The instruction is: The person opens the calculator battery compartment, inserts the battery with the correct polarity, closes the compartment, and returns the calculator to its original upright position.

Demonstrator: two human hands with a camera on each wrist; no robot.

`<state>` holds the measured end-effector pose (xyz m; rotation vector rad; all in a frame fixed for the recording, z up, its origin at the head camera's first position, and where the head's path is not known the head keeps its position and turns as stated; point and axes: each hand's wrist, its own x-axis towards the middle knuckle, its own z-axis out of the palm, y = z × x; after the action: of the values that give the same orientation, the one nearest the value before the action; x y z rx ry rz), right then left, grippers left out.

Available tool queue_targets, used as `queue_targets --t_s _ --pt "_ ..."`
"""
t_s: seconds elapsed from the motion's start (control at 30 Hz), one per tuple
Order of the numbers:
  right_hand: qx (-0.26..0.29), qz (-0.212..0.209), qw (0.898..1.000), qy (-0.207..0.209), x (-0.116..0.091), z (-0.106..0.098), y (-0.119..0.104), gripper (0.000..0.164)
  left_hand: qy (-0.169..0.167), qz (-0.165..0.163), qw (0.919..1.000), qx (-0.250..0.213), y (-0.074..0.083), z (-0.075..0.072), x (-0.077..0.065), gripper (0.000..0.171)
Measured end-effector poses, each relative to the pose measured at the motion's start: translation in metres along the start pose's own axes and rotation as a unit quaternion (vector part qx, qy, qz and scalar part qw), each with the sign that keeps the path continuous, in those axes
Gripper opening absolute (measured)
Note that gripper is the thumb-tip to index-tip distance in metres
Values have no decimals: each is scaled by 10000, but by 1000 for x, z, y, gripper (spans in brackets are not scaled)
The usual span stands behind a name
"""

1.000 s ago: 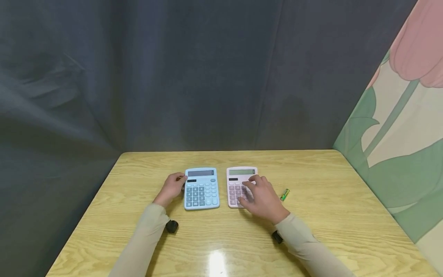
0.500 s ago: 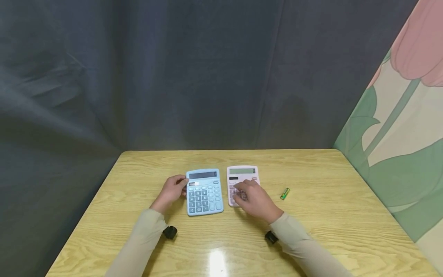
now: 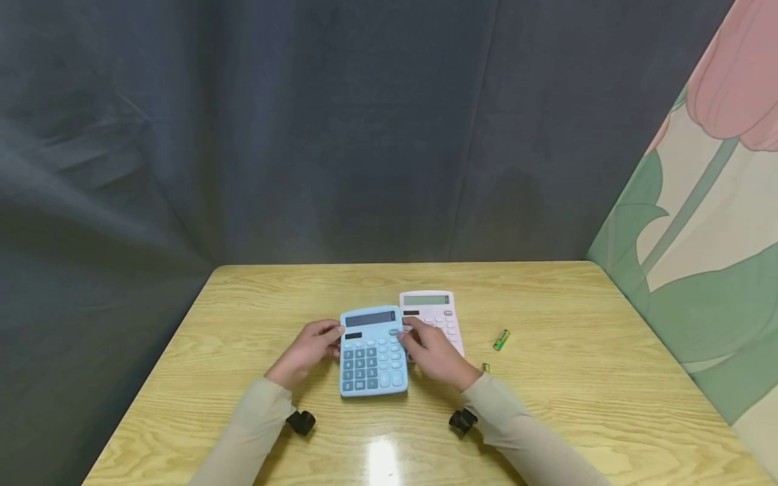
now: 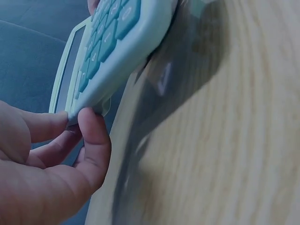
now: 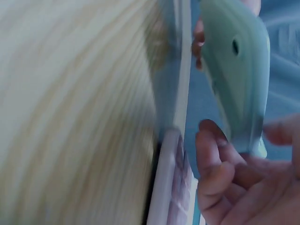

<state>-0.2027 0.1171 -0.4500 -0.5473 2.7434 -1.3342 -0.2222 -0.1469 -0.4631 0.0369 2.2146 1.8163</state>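
A light blue calculator is raised off the table and tilted, its keys and display facing up in the head view. My left hand pinches its left edge, the thumb on top and fingers curled beneath, as the left wrist view shows. At the opposite edge, my right hand grips with the thumb on the front and fingers behind; the calculator's underside faces the right wrist camera. A pink calculator lies flat on the table, partly covered by the blue one and by my right hand.
Right of the pink calculator lies a green battery. A second green battery shows only partly beside my right wrist. The wooden table ends at a dark curtain, with a flowered cloth on the right.
The blue calculator has been lifted and moved right and nearer to me by my left hand. My right hand has left the pink calculator's keys and taken hold of the blue one's right edge.
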Motion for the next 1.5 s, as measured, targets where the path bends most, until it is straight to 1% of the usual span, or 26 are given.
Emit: queue_targets --t_s 0.1,0.2,0.3,0.37,0.5,0.6,0.73,0.77,0.83,0.9,1.0,1.07,1.13,1.23,1.3,1.37,1.5 --pt "473 323 9983 86 2 3 -1 36 -118 -28 9999 -82 -3 1 1 31" --pt "626 481 9966 232 4 4 -1 32 -260 -16 9995 -188 -5 3 1 32" --pt "451 489 9972 347 4 3 -2 30 -370 13 9987 -351 -8 5 1 31" --pt "332 464 9975 420 4 2 -3 30 -394 47 9985 -374 -9 6 2 31" --pt "262 357 9976 532 5 3 -8 28 -299 109 9992 -250 -10 6 3 29" --pt "210 248 9977 602 7 4 -13 26 -139 156 9998 -79 -9 8 3 26" --pt "79 148 9977 662 8 4 -18 26 44 101 9999 70 -4 12 1 26" --pt "29 132 9976 680 8 4 -19 26 72 61 9999 98 -3 13 0 27" --pt "-39 82 9974 714 9 4 -21 26 136 40 9998 166 1 15 -2 35" --pt "-105 29 9972 736 9 4 -23 26 216 83 9992 336 5 17 -6 43" --pt "-194 0 9970 754 10 3 -27 25 292 259 9967 711 16 20 -15 43" --pt "-281 -29 9967 764 11 3 -29 25 214 404 9947 919 25 23 -23 38" --pt "-369 -53 9962 784 11 3 -32 26 46 549 9930 1045 34 27 -29 35" --pt "-437 -108 9960 775 12 2 -37 27 -247 703 9914 1072 44 33 -34 38" --pt "-437 -168 9962 728 13 2 -41 28 -346 760 9908 1063 47 36 -36 39" --pt "-393 -261 9969 626 13 3 -45 30 -357 771 9909 1044 48 38 -37 39" --pt "-363 -547 9969 428 15 4 -48 32 -236 760 9919 986 49 38 -38 40"
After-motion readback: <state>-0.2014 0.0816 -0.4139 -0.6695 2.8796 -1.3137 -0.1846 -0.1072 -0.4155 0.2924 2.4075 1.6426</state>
